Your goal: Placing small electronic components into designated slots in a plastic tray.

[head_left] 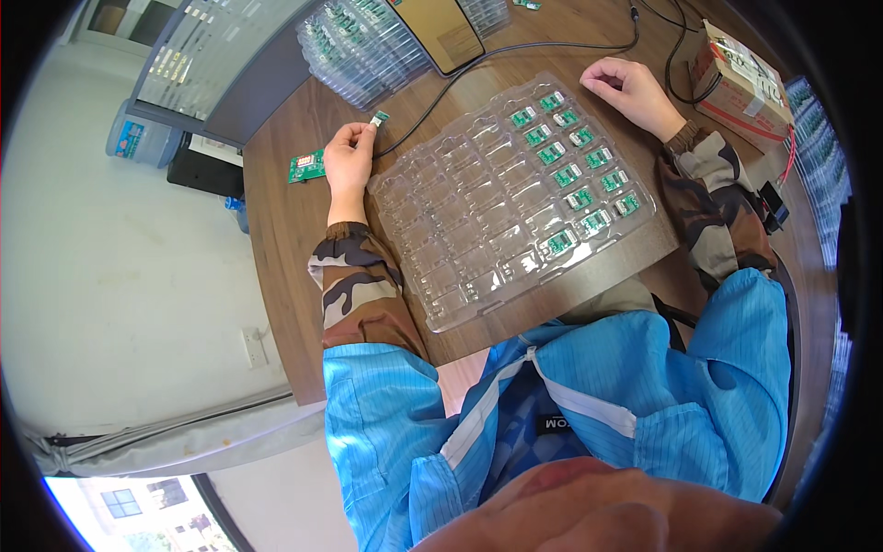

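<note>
My left hand (349, 170) pinches a small green circuit board with a silvery end (379, 119) between thumb and fingertips. Beside that hand, on the table, lies a larger green circuit board (307, 166) with a lit red digit display. My right hand (636, 95) hovers or rests by the far right corner of a clear plastic tray (441, 317), its fingers curled in and nothing visible in them. The tray has rows of pockets. Small green circuit boards (567, 174) fill several pockets on its right side, while the pockets on the left hold none.
Stacked clear trays of green boards (359, 51) stand at the back, with a gold-faced flat device (441, 35) leaning there. A black cable (543, 44) crosses the wooden table (276, 248). A taped cardboard box (741, 87) sits at the right; a grey partition (253, 92) borders the far left.
</note>
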